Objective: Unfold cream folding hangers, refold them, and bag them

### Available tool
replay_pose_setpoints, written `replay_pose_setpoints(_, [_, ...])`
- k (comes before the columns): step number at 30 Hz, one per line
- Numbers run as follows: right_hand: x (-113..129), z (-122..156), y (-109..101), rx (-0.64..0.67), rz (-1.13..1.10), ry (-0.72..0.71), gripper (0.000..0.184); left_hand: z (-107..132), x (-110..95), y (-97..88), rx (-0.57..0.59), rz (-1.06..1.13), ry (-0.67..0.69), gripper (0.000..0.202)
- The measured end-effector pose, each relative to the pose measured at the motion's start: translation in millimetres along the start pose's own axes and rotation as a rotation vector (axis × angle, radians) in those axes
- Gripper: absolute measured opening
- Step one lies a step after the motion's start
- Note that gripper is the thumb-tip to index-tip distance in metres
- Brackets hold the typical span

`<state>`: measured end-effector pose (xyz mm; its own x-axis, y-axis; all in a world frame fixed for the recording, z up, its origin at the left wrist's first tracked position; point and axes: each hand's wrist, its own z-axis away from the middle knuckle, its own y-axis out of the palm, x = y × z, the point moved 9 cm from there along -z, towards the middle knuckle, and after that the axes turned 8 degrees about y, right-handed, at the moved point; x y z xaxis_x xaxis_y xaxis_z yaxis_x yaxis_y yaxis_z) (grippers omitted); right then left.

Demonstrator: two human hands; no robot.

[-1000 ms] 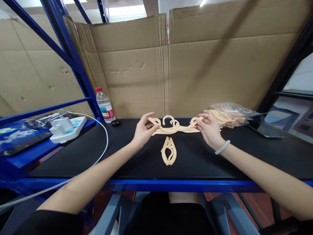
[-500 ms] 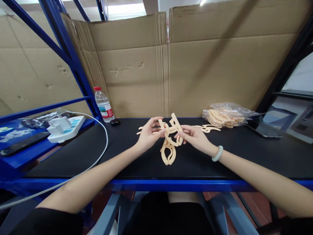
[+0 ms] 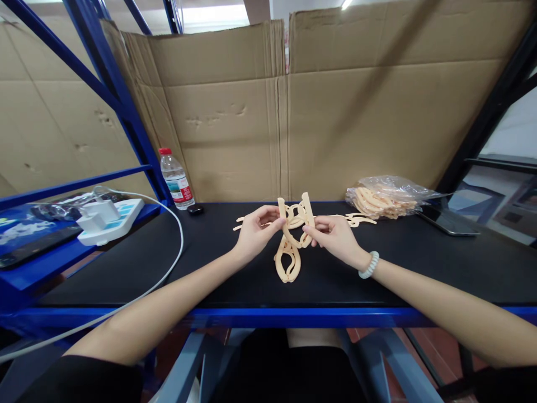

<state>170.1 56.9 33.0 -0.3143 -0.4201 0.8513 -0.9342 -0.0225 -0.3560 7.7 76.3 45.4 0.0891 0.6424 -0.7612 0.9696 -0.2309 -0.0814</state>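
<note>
Our left hand pinches the left arm of a peach plastic hanger, thumb and fingertips closed on it. Our right hand is clamped the same way on the right arm. The hanger sits between the two hands, raised off the table, with its two arms folded upward and close together. The right wrist wears a pale beaded bracelet.

Directly below the hands and a little nearer to us, a second folded hanger lies flat on the black tabletop. We cannot tell whether the held hanger touches it. Behind the hands, loose hanger pieces lie flat and stick out past both sides.

Farther right of the right hand rests a clear plastic bag filled with more hangers, and beyond it lies a dark tablet.

Well to the left of the left hand, a water bottle with a red cap stands upright near the cardboard, with a small black object just beside it. Farther left, a white power strip sits on a blue shelf, and its white cable curves down past the table's front edge.

Cardboard sheets wall off the back of the table. A blue steel rack post rises at the left.
</note>
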Motion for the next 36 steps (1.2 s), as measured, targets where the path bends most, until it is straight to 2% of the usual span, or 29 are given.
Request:
replay_pose_setpoints(9, [1,2,-2,-0.004,-0.046,0.029,0.025,0,-11,7.3,0.075,-0.002,0.055,0.028])
replay_pose_setpoints(17, [3,4,-4,-0.036,-0.027,0.022,0.025,1,-12,13.3,0.155,0.004,0.05,0.023])
replay_pose_setpoints(24, [14,7,9,0.074,0.034,-0.062,0.027,4,-6,21.8,0.205,0.026,0.016,0.022])
replay_pose_setpoints(31, [13,9,22,0.214,-0.076,0.031,0.024,6,-6,28.2,0.232,0.051,-0.037,0.03])
replay_pose_setpoints(36, [9,9,28,0.286,-0.089,0.072,0.03,4,-2,27.8,0.182,0.127,-0.098,0.031])
